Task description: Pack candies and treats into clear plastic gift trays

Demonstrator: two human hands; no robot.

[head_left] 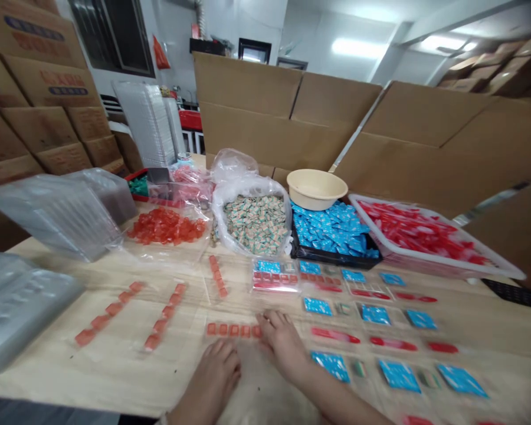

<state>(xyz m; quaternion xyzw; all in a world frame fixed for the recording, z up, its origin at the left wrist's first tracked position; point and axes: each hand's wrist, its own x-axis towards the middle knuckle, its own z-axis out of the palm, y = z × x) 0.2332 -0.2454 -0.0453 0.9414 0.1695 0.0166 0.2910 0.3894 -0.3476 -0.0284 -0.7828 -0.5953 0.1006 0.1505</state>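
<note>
Five small, translucent orange-red squares form a row (234,330) on the table before me. At its right end, my right hand (283,342) has its thumb and fingertips closed around the last square. Just below the row, my left hand (216,372) rests low with its fingers bent and close together; anything under them is hidden. More rows of such squares lie to the left, one slanted (114,308) and another beside it (166,316). A shorter-looking row (218,275) lies farther back. To the right, clear trays hold blue packets (317,306) and red stick-like pieces (335,336).
Behind stand a loose orange-red heap (166,226), a plastic bag of small tan-green packets (256,221), a black tray of blue packets (330,230) under a cream basin (317,189), and a white tray of red pieces (420,233). Clear plastic trays (57,212) stand left.
</note>
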